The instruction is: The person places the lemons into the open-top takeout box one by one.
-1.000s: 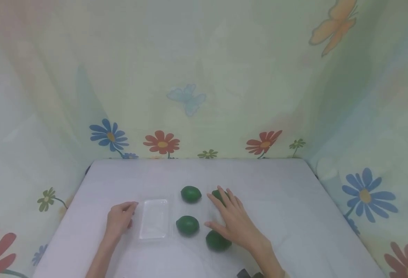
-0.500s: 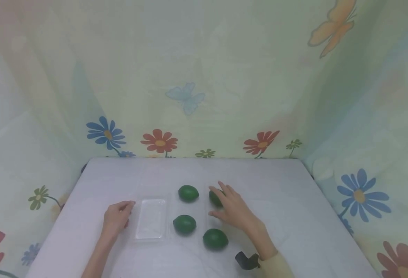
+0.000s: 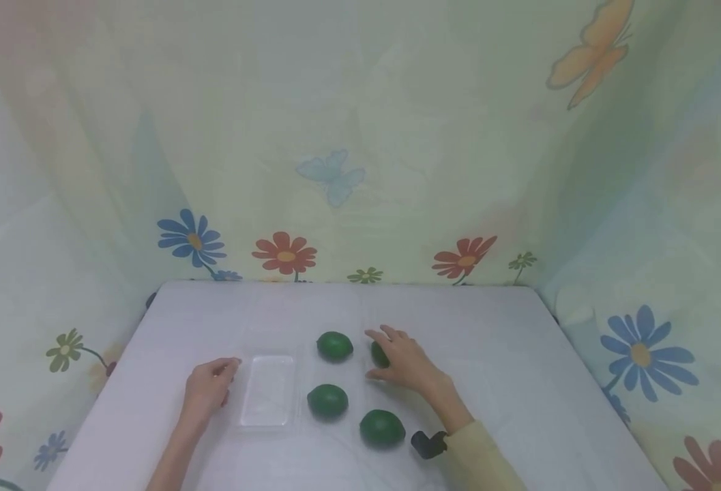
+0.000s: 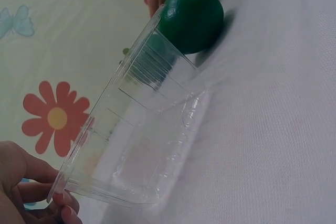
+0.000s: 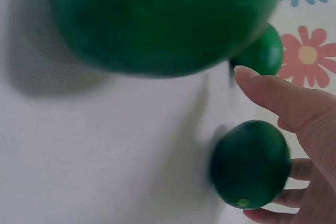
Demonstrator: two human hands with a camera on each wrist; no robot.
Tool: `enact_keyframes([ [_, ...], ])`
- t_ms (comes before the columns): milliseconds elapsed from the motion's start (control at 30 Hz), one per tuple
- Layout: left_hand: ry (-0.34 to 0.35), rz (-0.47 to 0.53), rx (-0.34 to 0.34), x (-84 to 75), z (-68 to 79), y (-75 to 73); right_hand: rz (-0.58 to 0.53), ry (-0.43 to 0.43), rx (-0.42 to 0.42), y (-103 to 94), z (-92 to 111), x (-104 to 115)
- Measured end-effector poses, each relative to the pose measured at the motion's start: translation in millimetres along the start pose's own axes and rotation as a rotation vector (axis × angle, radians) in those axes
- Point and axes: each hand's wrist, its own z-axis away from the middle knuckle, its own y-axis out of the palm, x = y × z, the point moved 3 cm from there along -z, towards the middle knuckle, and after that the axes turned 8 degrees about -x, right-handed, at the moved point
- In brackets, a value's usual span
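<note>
My left hand (image 3: 207, 390) pinches the rim of a clear plastic container (image 4: 147, 150) between thumb and fingers, at the container's left side. The container holds nothing. Several green limes lie to its right: a far-left lime (image 3: 335, 346), a near-left lime (image 3: 328, 402), a near-right lime (image 3: 383, 429) and a far-right lime (image 3: 379, 355). Over the far-right one reaches my right hand (image 3: 409, 363), hiding part of it. In the right wrist view, its fingers lie behind that lime (image 5: 251, 164), while the thumb (image 5: 286, 95) stands apart from it.
A white cloth covers the table (image 3: 507, 368). Behind it hangs a pale curtain (image 3: 434, 136) printed with flowers and butterflies. Beside the right sleeve (image 3: 479, 453) shows a small black device (image 3: 428, 444).
My right hand has drawn its spread fingers in around the far-right lime, uncovering the near-right lime. The left hand keeps its place at the container. The head view has shifted slightly.
</note>
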Motion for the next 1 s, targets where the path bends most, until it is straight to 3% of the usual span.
enact_keyframes([
  [367,0.013,0.015,-0.007,0.1,1.4,1.1,0.019,-0.059,-0.06,23.1,-0.8,-5.3],
  [1000,-0.008,0.009,-0.024,-0.2,0.1,1.2,-0.001,-0.131,-0.15,27.0,3.0,-5.7],
])
